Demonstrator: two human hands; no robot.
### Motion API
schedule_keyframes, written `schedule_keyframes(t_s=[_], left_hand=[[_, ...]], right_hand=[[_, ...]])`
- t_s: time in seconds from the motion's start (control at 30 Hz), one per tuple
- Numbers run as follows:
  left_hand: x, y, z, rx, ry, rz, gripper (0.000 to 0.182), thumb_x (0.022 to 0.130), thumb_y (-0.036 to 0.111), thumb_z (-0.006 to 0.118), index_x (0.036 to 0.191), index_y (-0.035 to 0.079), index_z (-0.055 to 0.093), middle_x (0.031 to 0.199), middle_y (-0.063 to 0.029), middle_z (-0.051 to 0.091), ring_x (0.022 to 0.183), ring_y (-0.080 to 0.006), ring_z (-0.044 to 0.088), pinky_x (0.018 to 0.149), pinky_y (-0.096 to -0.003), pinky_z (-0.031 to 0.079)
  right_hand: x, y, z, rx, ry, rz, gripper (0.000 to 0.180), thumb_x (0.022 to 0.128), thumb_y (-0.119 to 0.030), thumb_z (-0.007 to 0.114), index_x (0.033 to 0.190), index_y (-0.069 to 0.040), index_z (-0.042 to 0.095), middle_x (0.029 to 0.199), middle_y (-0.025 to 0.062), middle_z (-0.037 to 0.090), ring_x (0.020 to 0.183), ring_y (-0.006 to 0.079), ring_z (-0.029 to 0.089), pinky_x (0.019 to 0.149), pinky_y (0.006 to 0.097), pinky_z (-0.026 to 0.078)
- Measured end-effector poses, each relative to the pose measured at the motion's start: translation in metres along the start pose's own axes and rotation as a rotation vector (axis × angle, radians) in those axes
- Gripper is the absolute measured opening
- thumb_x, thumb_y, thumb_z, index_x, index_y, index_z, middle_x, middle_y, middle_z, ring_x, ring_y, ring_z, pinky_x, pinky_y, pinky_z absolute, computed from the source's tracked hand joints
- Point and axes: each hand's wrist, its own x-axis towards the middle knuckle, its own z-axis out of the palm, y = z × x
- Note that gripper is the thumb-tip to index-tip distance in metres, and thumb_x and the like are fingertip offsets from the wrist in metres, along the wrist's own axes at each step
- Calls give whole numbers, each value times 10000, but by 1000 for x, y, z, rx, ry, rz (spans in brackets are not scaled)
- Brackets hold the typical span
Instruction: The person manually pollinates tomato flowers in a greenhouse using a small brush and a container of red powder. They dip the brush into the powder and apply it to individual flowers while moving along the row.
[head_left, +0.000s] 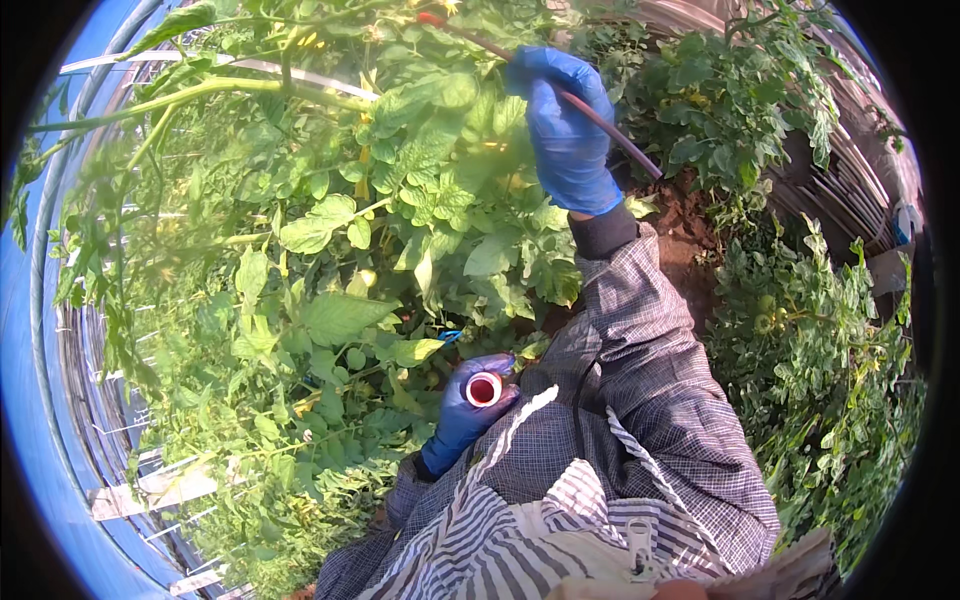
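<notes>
My right hand, in a blue glove, holds a thin brown stick that slants up to the left. The stick's red tip is close to small yellow tomato flowers at the top of the view. Near my waist, my left hand, also gloved in blue, grips a small white-rimmed container with dark red contents or a dark red inside. Leafy tomato plants surround both hands. A small blue tie or clip shows among the leaves just above my left hand.
A thick green stem crosses the upper left. Blue sheeting and a curved metal pipe line the left side. Bare reddish soil lies right of my right forearm. More tomato plants, some with green fruit, grow at the right.
</notes>
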Motion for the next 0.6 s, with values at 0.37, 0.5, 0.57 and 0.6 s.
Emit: schedule_keyframes(t_s=[0.37,0.5,0.57,0.6], left_hand=[[0,3,0,50,24,69,433,745,57,807,1119,7,592,1160,-132,638,1073,-212,615,950,-336,475],[0,4,1,77,29,55,417,741,52,808,1104,2,608,1153,-129,642,1068,-213,616,947,-335,475],[0,5,2,83,34,38,414,740,52,809,1100,0,613,1149,-127,644,1066,-212,616,945,-333,476],[0,7,3,79,35,16,414,739,53,810,1100,0,614,1146,-126,645,1066,-211,616,945,-332,476]], right_hand=[[7,5,2,30,-30,27,182,847,48,562,1000,-21,633,919,84,672,793,159,662,725,282,540],[7,3,3,19,-18,32,186,850,41,561,1011,-23,629,914,85,669,806,159,659,737,286,539],[7,0,-1,15,3,36,189,853,36,555,1019,-25,625,915,87,669,810,160,658,741,288,539],[6,-2,-4,18,17,42,189,855,33,552,1021,-25,623,917,88,670,810,160,657,741,289,539]])
